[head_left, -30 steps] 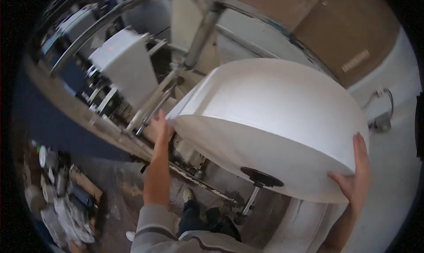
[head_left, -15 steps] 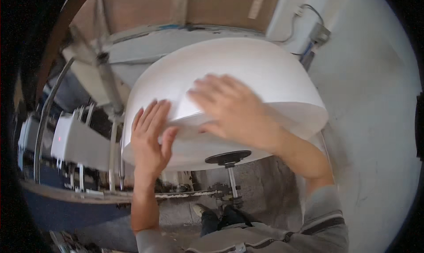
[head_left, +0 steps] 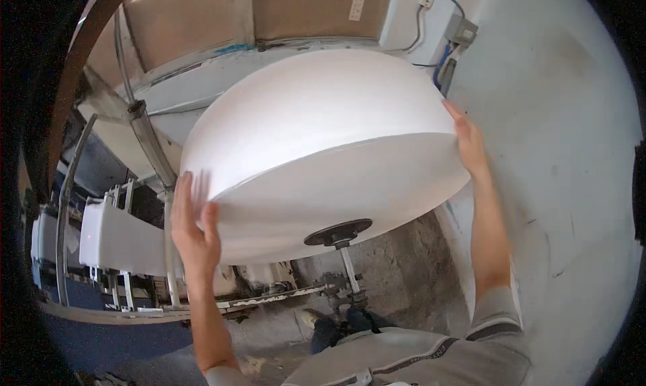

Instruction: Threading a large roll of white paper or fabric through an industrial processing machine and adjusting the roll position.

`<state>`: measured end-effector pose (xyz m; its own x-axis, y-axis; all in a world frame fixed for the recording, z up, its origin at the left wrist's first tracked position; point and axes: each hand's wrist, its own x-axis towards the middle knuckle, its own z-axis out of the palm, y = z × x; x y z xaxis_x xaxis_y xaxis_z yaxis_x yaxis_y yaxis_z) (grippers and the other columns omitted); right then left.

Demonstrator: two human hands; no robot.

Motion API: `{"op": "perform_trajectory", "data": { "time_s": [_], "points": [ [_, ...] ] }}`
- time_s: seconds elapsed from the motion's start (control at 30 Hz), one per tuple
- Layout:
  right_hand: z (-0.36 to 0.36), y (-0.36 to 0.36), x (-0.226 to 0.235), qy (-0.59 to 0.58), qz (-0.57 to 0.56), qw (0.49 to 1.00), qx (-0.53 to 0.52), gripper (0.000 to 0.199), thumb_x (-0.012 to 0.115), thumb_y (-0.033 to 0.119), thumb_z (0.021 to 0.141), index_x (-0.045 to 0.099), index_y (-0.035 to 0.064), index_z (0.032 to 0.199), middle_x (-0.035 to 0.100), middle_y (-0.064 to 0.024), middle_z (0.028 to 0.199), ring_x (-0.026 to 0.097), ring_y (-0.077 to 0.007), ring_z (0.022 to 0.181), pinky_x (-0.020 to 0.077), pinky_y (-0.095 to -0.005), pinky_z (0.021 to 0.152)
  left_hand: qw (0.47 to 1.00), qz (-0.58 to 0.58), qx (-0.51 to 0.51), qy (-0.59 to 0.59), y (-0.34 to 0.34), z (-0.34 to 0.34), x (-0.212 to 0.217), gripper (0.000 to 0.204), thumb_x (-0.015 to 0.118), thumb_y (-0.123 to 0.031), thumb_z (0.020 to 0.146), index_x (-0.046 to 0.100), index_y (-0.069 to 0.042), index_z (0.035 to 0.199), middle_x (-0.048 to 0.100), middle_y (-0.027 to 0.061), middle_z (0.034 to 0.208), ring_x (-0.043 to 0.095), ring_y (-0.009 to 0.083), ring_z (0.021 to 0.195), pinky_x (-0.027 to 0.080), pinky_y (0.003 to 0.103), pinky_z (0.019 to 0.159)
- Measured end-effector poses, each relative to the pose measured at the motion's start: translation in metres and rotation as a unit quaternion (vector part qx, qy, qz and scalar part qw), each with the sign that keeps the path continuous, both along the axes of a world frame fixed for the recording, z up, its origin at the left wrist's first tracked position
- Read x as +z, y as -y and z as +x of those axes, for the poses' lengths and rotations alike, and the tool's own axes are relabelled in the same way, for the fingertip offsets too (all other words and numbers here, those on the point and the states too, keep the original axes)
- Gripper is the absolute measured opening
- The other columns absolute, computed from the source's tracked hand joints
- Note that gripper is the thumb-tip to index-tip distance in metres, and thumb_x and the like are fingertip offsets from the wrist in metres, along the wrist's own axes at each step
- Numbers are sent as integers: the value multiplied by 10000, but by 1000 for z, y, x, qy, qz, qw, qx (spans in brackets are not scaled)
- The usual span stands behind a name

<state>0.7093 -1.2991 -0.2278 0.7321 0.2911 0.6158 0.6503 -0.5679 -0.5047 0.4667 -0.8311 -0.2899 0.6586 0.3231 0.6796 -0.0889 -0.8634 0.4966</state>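
Sitting between hands [head_left: 194, 234] [head_left: 471, 147], white roll [head_left: 323, 107]

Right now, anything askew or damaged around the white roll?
No clear damage on the white roll. Only wear stands out: dark, patchy staining on the floor below it, and smudges and scratches marring the otherwise plain grey wall at right.

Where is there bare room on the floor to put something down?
Bare floor shows right of the metal shaft, below the white roll, bordered by the pale wall. The left is crowded: metal bars and a white housing.
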Motion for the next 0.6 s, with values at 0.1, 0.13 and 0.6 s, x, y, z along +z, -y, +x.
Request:
{"op": "perform_trajectory", "data": {
  "time_s": [0.1,0.13,0.6],
  "points": [
    [-11,-19,11,55,-42,998,-3,480,427,400,985,573,40,1266,548,-190,1314,513,-313,1239,378,-338,1033,990,106,-89,20,56,19,51,580,617,-312,894,446,-47,1380,463,174,1404,370,355,1350,300,484,1094],
    [-16,-19,18,59,-44,997,-19,480,427,400,985,573,40,1266,548,-190,1314,513,-313,1239,378,-338,1033,983,133,-125,25,77,31,64,614,652,-307,869,438,-50,1384,454,171,1412,358,355,1357,284,488,1102],
    [4,22,90,-367,92,925,32,527,530,419,954,549,-4,1268,583,-167,1280,519,-267,1223,356,-378,1061,973,199,-118,7,121,57,83,525,739,-193,783,571,-40,1256,580,168,1271,517,355,1213,410,442,985]
  ]
}}
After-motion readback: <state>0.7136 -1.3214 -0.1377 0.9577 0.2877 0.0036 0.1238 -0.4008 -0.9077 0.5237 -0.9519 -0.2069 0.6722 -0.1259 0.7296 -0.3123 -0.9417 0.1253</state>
